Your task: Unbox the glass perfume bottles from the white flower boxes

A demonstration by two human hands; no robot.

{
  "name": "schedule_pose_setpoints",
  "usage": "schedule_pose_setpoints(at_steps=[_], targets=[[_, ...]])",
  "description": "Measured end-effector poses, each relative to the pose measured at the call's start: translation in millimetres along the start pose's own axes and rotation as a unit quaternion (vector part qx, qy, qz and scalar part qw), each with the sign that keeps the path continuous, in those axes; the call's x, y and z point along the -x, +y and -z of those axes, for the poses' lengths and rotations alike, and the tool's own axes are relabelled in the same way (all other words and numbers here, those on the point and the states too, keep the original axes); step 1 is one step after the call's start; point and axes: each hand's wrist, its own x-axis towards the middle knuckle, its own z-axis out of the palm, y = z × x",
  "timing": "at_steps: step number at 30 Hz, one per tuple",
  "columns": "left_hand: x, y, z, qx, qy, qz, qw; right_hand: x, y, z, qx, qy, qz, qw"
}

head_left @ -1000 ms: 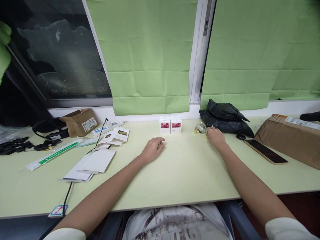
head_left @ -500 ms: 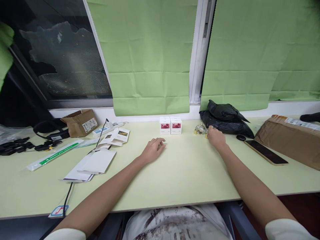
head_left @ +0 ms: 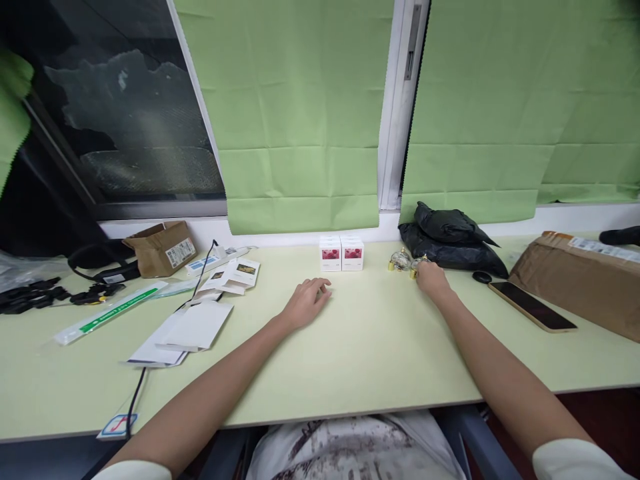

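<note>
Desk [head_left: 350, 360], pale yellow-green, spreads beneath the left hand [head_left: 306, 303] and the right hand [head_left: 433, 279]. Green curtains [head_left: 300, 120] hang well beyond the fingers of both, and a dark window [head_left: 135, 133] shows far to the left of them. A long brown parcel [head_left: 585, 283] with a white label strip lies well to the right of the right fingers. Nearer these, just beyond and to their right, black plastic bags [head_left: 450, 250] are heaped. The left fingers are released, loosely bent, the hand resting palm down and holding nothing. The right fingers are curled down at a small clear piece with gold-coloured parts; the hand covers most of it, so I cannot tell whether they grip it. An open-topped cardboard box [head_left: 163, 252] sits far left of and beyond the left fingers. Flattened white cartons [head_left: 197, 325] lie left of those fingers, and a clear plastic sleeve [head_left: 113, 315] with a green stripe lies farther out on that side. White boxes [head_left: 341, 259] with pink-red pictures stand just beyond the left fingertips, left of the right fingers. A phone [head_left: 533, 305] lies flat to the right of the right fingers. Smallest are the clear, gold-capped pieces [head_left: 400, 260], just left of the right fingers and touching or near them.
</note>
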Motion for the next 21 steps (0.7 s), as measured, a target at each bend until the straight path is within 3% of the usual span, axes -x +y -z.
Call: schedule_pose_setpoints(at_steps=[6, 15, 18, 21], targets=[[-0.3, -1.7, -1.4, -0.001, 0.002, -0.001, 1.000, 1.8, 0.1, 1.9, -0.010, 0.009, 0.010, 1.000], [-1.3, -4.4, -1.8, 0.002, 0.006, -0.005, 1.000, 10.2, -9.4, 10.1, -0.028, -0.023, -0.044, 0.998], [-2.2, -6.7, -2.5, 0.005, 0.007, -0.003, 1.000, 15.2, -22.9, 13.9, -0.037, -0.026, -0.018, 0.999], [-3.8, -10.2, -4.1, 0.013, 0.011, 0.004, 1.000, 21.5, -43.3, 11.3, -0.083, -0.001, 0.062, 0.995]])
